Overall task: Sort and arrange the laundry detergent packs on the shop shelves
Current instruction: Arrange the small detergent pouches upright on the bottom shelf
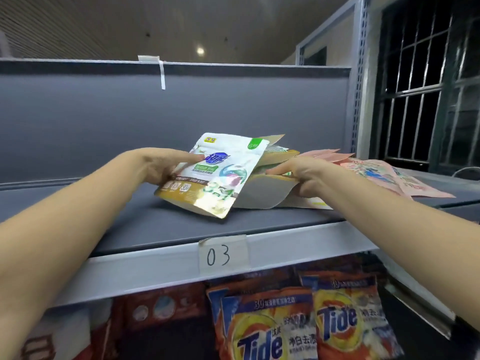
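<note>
Gripping a white-and-gold detergent pack [215, 175] tilted above the top shelf [161, 224], my left hand [162, 166] pinches its edge; my right hand [302, 175] fingers clasp the neighbouring stacked packs [272, 162].

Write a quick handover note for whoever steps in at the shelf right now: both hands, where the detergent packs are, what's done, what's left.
Left hand: grips the white and gold pack, tilted up off the shelf marked 03.
Right hand: grips the next white and gold packs lying in a loose heap.
Pink packs: lying flat at the shelf's right end.
Tide bags: on the shelf below.
Done: pink and gold roughly grouped.
Left: stand the gold packs in a row, then the pink.
</note>
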